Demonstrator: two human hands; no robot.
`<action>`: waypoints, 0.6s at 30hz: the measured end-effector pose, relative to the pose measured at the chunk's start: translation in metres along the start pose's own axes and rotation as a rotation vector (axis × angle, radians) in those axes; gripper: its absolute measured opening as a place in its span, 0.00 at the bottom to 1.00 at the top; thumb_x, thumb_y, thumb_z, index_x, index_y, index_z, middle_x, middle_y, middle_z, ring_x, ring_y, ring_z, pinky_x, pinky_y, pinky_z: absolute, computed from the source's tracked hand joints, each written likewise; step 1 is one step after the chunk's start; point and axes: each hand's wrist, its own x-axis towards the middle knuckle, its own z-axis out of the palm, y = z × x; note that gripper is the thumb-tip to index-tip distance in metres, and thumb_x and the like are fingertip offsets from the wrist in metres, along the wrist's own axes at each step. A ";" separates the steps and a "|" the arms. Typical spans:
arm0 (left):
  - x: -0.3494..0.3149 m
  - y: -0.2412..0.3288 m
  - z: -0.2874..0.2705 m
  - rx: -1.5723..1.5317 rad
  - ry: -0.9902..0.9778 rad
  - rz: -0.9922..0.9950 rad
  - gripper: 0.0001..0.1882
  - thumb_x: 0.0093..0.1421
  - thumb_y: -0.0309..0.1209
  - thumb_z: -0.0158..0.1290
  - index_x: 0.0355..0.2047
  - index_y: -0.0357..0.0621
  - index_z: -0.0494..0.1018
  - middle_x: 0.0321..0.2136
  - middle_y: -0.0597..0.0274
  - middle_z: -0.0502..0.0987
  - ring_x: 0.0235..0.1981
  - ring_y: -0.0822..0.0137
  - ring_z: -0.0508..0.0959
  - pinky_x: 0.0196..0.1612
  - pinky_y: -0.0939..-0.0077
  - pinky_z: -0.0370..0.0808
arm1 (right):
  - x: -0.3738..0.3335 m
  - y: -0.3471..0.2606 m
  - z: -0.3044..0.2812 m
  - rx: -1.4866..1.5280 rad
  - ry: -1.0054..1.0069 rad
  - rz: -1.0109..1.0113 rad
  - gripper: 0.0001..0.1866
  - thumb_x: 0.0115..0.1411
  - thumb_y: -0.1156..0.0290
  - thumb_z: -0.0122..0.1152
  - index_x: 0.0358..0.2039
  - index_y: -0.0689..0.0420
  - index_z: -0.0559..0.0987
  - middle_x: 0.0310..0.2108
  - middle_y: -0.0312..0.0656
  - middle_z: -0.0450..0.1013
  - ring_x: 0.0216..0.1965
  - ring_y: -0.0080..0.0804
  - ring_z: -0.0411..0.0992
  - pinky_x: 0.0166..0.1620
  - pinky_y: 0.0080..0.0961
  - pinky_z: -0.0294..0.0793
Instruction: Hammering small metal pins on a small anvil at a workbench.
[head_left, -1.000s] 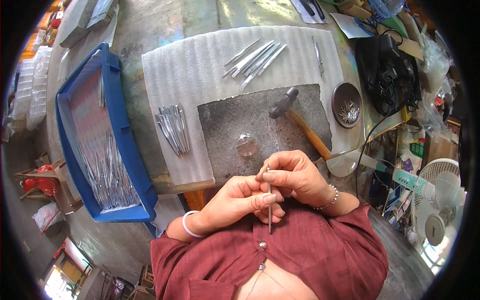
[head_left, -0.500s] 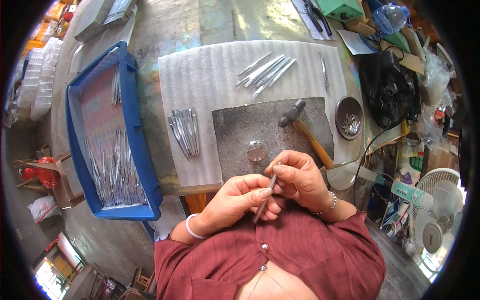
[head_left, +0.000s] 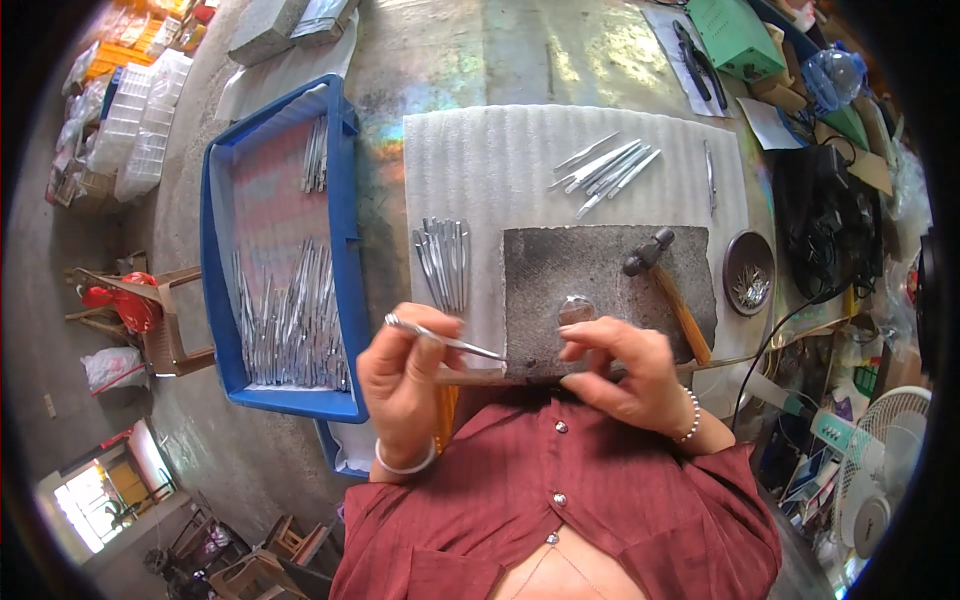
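My left hand (head_left: 402,375) is closed around a slim, silvery metal rod (head_left: 474,349) that tapers toward its right end. It hovers at the table's front edge, just below a bundle of similar slim metal pieces (head_left: 441,265). My right hand (head_left: 630,370) holds nothing, its thumb and fingers apart, over the front edge of a dark grey mat (head_left: 540,262). Just beyond its fingertips is a small round metal block (head_left: 576,309). To the right of the block, a hammer (head_left: 676,300) with a wooden handle lies on the mat.
At left stands a blue tray (head_left: 348,240) holding many slim metal pieces. Another loose group (head_left: 612,170) lies on white foam sheeting (head_left: 470,150). A round dish (head_left: 735,290) of small metal bits sits at right. Pliers (head_left: 700,65) lie far right, near a green box (head_left: 735,38).
My hands have parted. The left has moved left and up with the rod, now angled sideways; the right has let go of it. The whole view has shifted.
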 end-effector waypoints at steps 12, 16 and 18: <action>0.069 -0.069 -0.016 1.286 0.031 0.176 0.11 0.54 0.30 0.56 0.36 0.38 0.73 0.27 0.53 0.76 0.24 0.58 0.76 0.28 0.67 0.71 | -0.029 -0.005 -0.045 -0.308 0.405 0.150 0.14 0.50 0.80 0.61 0.39 0.64 0.74 0.30 0.45 0.72 0.25 0.29 0.70 0.29 0.21 0.70; 0.072 -0.057 0.000 1.261 0.028 0.264 0.11 0.52 0.28 0.58 0.35 0.36 0.74 0.23 0.55 0.74 0.21 0.63 0.74 0.27 0.72 0.70 | -0.027 0.008 -0.056 -0.667 0.340 0.073 0.17 0.49 0.77 0.61 0.42 0.64 0.73 0.37 0.49 0.70 0.35 0.42 0.70 0.39 0.31 0.71; 0.082 -0.039 0.019 1.121 -0.091 0.294 0.10 0.52 0.26 0.58 0.35 0.36 0.74 0.25 0.56 0.74 0.22 0.66 0.74 0.27 0.75 0.70 | -0.031 0.012 -0.056 -0.704 0.274 0.139 0.21 0.49 0.76 0.60 0.45 0.63 0.70 0.41 0.49 0.68 0.42 0.46 0.67 0.45 0.35 0.67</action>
